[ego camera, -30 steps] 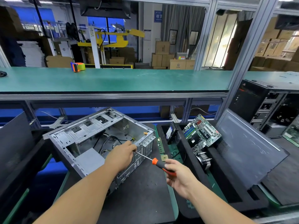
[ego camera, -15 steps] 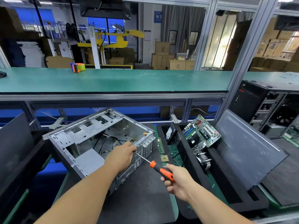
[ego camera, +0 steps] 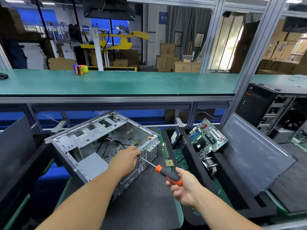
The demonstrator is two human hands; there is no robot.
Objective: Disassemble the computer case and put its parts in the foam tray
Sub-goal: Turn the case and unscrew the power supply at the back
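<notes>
An open grey computer case (ego camera: 93, 141) lies on its side on the black mat, with cables and a power supply inside. My left hand (ego camera: 124, 161) rests on the case's rear edge, fingers curled by the screwdriver's tip. My right hand (ego camera: 184, 191) is shut on the orange-and-black screwdriver (ego camera: 167, 175), whose shaft points up-left to the case's rear panel. The black foam tray (ego camera: 235, 195) sits to the right. It holds a green motherboard (ego camera: 207, 138), a heatsink (ego camera: 210, 164), a drive (ego camera: 175, 136) and a grey side panel (ego camera: 259, 156).
A RAM stick (ego camera: 165, 149) and a CPU chip (ego camera: 169, 163) lie on the green strip between case and tray. Another black computer tower (ego camera: 272, 107) stands at the right. A tape dispenser (ego camera: 80, 69) sits on the green upper shelf (ego camera: 132, 82). A dark panel (ego camera: 15, 146) leans at the left.
My right hand has drawn back down and to the right with the screwdriver, rolling the handle. The left hand stays on the case's rear edge.
</notes>
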